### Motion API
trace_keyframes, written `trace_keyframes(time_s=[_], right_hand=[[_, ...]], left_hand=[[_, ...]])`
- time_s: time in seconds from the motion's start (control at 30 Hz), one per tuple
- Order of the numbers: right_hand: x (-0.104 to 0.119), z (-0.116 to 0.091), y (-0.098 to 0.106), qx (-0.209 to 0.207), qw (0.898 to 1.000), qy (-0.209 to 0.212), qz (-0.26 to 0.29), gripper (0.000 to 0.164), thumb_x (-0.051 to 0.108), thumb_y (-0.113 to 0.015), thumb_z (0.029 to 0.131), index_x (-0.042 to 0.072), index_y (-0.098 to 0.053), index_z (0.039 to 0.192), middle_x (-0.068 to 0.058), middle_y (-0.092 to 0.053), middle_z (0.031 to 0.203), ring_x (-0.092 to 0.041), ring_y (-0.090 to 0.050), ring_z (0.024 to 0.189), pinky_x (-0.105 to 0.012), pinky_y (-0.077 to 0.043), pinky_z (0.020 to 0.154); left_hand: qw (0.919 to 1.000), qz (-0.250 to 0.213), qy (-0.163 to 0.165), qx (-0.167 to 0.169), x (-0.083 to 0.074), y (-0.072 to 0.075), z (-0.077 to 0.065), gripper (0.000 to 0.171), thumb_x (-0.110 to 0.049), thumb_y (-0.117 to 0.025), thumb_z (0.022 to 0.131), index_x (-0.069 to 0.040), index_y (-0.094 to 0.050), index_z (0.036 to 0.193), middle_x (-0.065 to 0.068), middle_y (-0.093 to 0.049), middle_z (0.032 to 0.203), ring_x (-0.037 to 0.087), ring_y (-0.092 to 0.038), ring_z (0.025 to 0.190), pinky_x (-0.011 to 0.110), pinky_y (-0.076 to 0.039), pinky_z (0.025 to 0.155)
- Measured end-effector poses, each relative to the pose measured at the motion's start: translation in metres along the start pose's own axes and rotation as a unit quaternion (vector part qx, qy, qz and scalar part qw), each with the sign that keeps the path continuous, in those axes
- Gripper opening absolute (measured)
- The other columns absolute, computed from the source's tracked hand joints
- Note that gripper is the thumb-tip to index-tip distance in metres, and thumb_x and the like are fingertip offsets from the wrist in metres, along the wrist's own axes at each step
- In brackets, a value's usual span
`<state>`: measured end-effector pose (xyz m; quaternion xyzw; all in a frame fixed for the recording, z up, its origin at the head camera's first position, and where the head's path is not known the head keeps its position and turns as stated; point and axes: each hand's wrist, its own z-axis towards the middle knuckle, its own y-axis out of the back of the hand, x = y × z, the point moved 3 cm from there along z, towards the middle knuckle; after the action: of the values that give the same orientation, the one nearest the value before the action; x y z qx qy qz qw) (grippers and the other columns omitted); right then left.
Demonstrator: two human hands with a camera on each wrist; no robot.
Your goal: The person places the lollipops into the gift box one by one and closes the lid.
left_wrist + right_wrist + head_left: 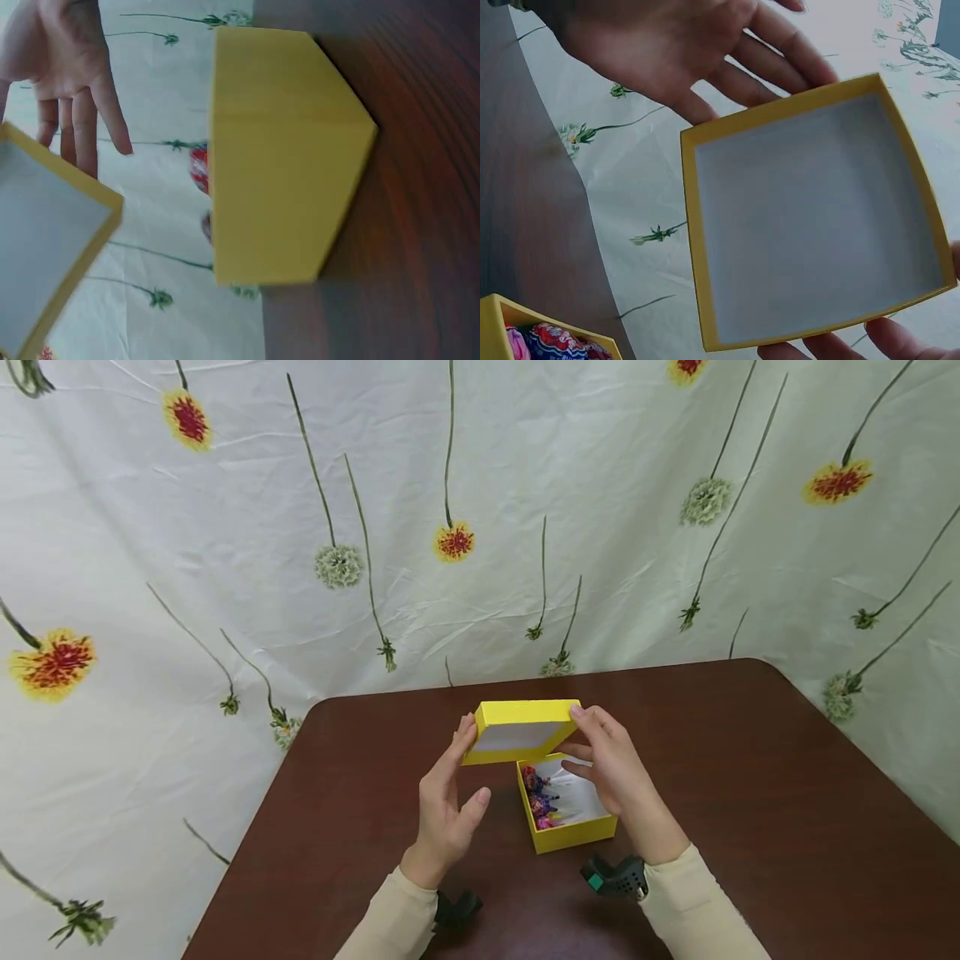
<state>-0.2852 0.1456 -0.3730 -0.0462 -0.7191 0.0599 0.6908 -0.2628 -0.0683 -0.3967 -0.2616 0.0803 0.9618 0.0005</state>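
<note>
Raised above the table, a yellow box lid [525,712] with a pale inside is held tilted between both hands. My left hand [442,806] touches its left side with straight fingers, the thumb standing apart. My right hand [617,760] grips the right corner, thumb on the edge; some of its fingers hang below. Beneath the lid, a yellow box [576,837] rests on the table, open at the top. Several lollipops [542,803] in colourful wrappers lie along its left side. The right wrist view shows the lid's hollow underside [817,217] and some wrappers [555,341].
The dark wooden table [375,752] has rounded far corners. Behind it hangs a white cloth [495,452] with printed flowers. A dark wrist strap [618,875] is on my right wrist, and part of another [457,910] shows at the left.
</note>
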Motion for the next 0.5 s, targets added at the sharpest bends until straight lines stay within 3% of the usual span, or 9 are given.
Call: trace_keyframes(time_s=[0.1,0.2,0.37,0.5], right_hand=[[-0.001,0.001,-0.002,-0.003,1.0,0.011,-0.002,0.02,0.026,-0.054,0.104,0.009,-0.048,0.099,-0.01,-0.058,0.118,-0.021,-0.069,0.099,-0.062,-0.045,0.105],[-0.001,0.001,-0.003,-0.005,1.0,0.02,0.003,0.019,0.025,-0.055,0.104,0.008,-0.048,0.101,-0.008,-0.062,0.113,-0.021,-0.07,0.101,-0.061,-0.046,0.105],[-0.001,-0.002,0.001,-0.017,0.999,0.03,0.022,0.03,0.04,-0.051,0.104,0.01,-0.052,0.103,-0.006,-0.063,0.116,-0.023,-0.072,0.104,-0.063,-0.044,0.106],[-0.002,-0.006,0.006,-0.02,0.999,0.016,0.023,0.032,0.04,-0.054,0.103,0.009,-0.05,0.098,-0.004,-0.063,0.114,-0.022,-0.072,0.104,-0.061,-0.043,0.108]], left_hand=[[0.998,0.009,0.06,-0.015,-0.001,-0.004,0.003,0.058,0.002,-0.056,0.09,0.002,-0.046,0.147,0.005,-0.042,0.159,0.021,-0.026,0.154,0.03,-0.02,0.125],[0.9955,0.026,0.086,-0.031,-0.004,-0.007,0.003,0.056,0.007,-0.055,0.09,-0.001,-0.05,0.145,0.006,-0.041,0.159,0.021,-0.023,0.155,0.028,-0.02,0.124],[0.9959,0.037,0.046,-0.068,-0.005,-0.011,0.002,0.043,0.007,-0.055,0.088,0.001,-0.062,0.131,0.012,-0.046,0.154,0.028,-0.035,0.149,0.035,-0.028,0.123],[0.9943,0.033,0.002,-0.101,-0.002,-0.014,0.002,0.037,0.01,-0.055,0.087,0.003,-0.069,0.12,0.018,-0.054,0.132,0.022,-0.05,0.13,0.033,-0.039,0.117]])
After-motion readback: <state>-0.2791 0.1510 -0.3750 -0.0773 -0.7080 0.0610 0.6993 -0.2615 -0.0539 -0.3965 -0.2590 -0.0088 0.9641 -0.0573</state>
